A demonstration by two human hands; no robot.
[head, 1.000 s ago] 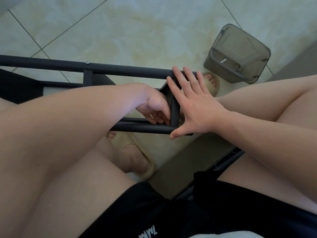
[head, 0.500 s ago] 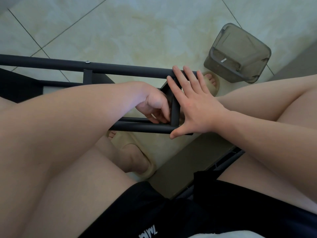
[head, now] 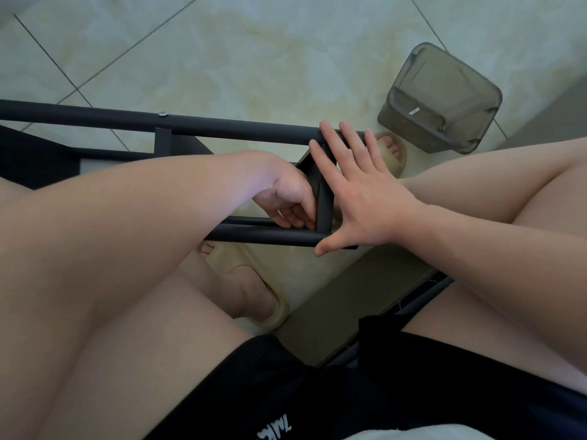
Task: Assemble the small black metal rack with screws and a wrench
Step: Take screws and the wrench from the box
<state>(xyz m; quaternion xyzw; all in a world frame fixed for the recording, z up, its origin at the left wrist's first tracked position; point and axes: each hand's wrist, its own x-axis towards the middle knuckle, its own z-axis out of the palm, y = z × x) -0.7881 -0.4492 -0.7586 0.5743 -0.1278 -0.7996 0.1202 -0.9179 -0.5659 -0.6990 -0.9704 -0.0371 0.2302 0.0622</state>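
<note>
Bracing black rack [head: 238, 127] before knees: right hand [head: 365, 198] flat, fingers spread on its end post. Left hand [head: 286, 201] inside that corner, fingers curled, contents hidden. Almost nothing moved since second ago; fastening likely ongoing.

The rack [head: 222, 126] my right hand [head: 359, 198] presses on is matt black all over, with one silvery screw head [head: 162, 114] on its far bar, off to the left of that hand. Beyond my fingertips [head: 325, 126] I see floor tiles [head: 254, 42] in pale cream-green with yellowish marbled clouding and thin dark grout lines, and to the right of them a smoky grey see-through box [head: 444, 96]. Nearer me than the hand sits a beige slipper [head: 233, 260], and closer still black shorts [head: 317, 392] with white lettering.
</note>
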